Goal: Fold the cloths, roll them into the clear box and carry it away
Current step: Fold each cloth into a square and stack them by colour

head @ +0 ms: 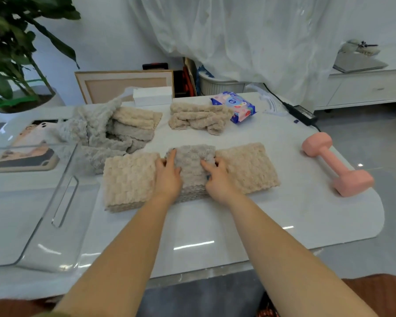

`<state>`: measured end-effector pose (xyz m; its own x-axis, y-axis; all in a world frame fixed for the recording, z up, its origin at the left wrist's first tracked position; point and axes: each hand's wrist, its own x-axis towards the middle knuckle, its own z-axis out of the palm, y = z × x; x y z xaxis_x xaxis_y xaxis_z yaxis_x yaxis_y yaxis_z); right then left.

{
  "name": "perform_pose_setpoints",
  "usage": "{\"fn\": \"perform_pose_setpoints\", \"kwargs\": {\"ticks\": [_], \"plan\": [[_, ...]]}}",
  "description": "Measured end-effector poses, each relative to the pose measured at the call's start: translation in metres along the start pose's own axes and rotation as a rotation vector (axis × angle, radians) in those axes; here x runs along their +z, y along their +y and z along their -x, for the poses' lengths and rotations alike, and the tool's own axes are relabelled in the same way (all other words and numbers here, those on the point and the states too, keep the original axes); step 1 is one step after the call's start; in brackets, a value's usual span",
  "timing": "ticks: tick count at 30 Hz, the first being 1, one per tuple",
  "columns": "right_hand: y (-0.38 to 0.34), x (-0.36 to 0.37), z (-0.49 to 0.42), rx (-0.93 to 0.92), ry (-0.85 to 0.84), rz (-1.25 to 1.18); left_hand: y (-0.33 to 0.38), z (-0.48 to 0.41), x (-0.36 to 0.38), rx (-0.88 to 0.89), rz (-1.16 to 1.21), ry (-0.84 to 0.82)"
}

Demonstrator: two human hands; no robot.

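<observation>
- Head view, looking down over two bare forearms stretched across a glossy white table [192,225].
- Both hands rest on a folded grey cloth [190,154] lying at the middle of the table.
- The left hand [168,177] lies flat on the cloth's left part, its fingers [172,156] straight and open, pressing down.
- The right hand [217,179] sits on the cloth's right part, its fingers [206,166] bent against the pile; whether they pinch the fabric or only press on it cannot be told.
- A folded cream cloth [129,177] touches the grey one on the left, and a second cream cloth [249,165] touches it on the right, so the three form one row.
- Behind the row to the left lies a loose heap of cloths [101,133], grey and cream mixed, unfolded.
- Further right at the back is a smaller cream heap [199,117], roughly gathered.
- The clear box [32,202] stands on the table's left side, just beside the left cream cloth, a slot handle in its near wall.
- A pink dumbbell [336,163] lies near the table's right edge, well apart from the cloths.
- A blue pack of wipes [236,106] touches the smaller heap's right end, and a white carton [152,96] stands at the back edge.
- A black power adapter [302,114] rests at the far right corner.
- A leafy plant [9,53] fills the upper left.
</observation>
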<state>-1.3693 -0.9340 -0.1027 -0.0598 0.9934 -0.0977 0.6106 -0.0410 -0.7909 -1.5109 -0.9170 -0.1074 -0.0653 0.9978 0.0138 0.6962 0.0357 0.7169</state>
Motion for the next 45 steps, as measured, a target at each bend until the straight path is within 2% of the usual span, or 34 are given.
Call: {"fn": "perform_pose_setpoints", "kwargs": {"ticks": [4,8,10,12,14,16,18,20,22,25,28,31,33,37,40,42,45], "plan": [[-0.001,0.005,-0.007,0.055,-0.021,0.043,-0.002,-0.004,0.01,-0.01,0.026,0.042],[-0.003,0.002,-0.012,0.084,-0.072,0.106,-0.001,-0.003,0.015,-0.074,-0.167,0.022],[-0.007,0.0,-0.013,0.084,-0.103,0.191,0.004,0.001,0.011,-0.059,-0.326,0.032],[-0.016,-0.003,-0.011,0.064,-0.08,0.303,0.013,0.006,-0.002,-0.054,-0.379,0.038],[-0.026,-0.008,-0.005,0.003,0.094,0.446,0.019,0.011,-0.021,0.051,-0.313,0.129],[-0.036,-0.008,0.002,-0.097,0.285,0.583,0.019,0.016,-0.047,0.205,-0.17,0.289],[-0.038,-0.002,0.004,-0.156,0.282,0.659,0.008,0.01,-0.071,0.256,-0.128,0.449],[-0.033,0.007,0.003,-0.146,0.145,0.686,-0.008,-0.005,-0.09,0.18,-0.234,0.53],[-0.025,0.013,0.003,-0.081,0.026,0.702,-0.028,-0.025,-0.101,0.013,-0.37,0.475],[-0.02,0.014,0.003,-0.05,-0.022,0.727,-0.052,-0.052,-0.109,-0.202,-0.512,0.312],[-0.022,0.013,0.002,-0.059,-0.041,0.798,-0.059,-0.071,-0.114,-0.301,-0.615,0.193],[-0.021,0.016,0.001,-0.053,-0.046,0.814,-0.051,-0.082,-0.12,-0.403,-0.818,0.012],[-0.02,0.016,0.001,-0.053,-0.049,0.816,-0.047,-0.09,-0.126,-0.398,-0.871,0.014],[-0.024,0.014,0.001,-0.051,-0.075,0.811,-0.024,-0.09,-0.141,-0.164,-0.672,0.363],[-0.029,0.012,0.001,-0.027,-0.098,0.804,0.001,-0.074,-0.139,0.049,-0.346,0.577],[-0.033,0.007,0.003,-0.013,-0.128,0.75,0.014,-0.065,-0.14,0.228,-0.046,0.624],[-0.04,-0.01,0.006,-0.006,-0.15,0.57,0.037,-0.052,-0.15,0.394,0.252,0.579]]}}
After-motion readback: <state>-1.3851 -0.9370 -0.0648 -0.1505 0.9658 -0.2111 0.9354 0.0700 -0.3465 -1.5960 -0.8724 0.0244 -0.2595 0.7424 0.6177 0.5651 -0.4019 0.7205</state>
